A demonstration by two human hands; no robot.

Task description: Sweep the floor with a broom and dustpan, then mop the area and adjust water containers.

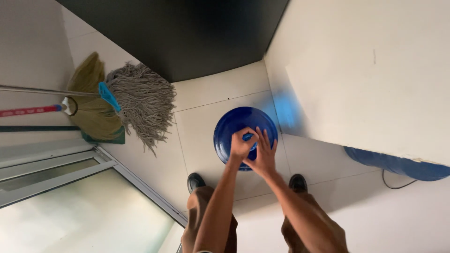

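Hands on the blue bottle's cap

Left hand (241, 144) curls shut around the light blue cap (248, 137) atop the blue water bottle (234, 122). Right hand (263, 154) lies just beside that grip, fingers spread flat on the bottle's shoulder. Bottle stands upright on the tiled floor (206, 117), directly beneath both hands, between the shoes.

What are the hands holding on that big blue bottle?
Both hands grip the top of the big blue water bottle: the left hand closes around its blue cap, the right hand rests beside it.

Bare forearms, no sleeves — brown trousers (206, 206) and 2 black shoes (195, 180) below.
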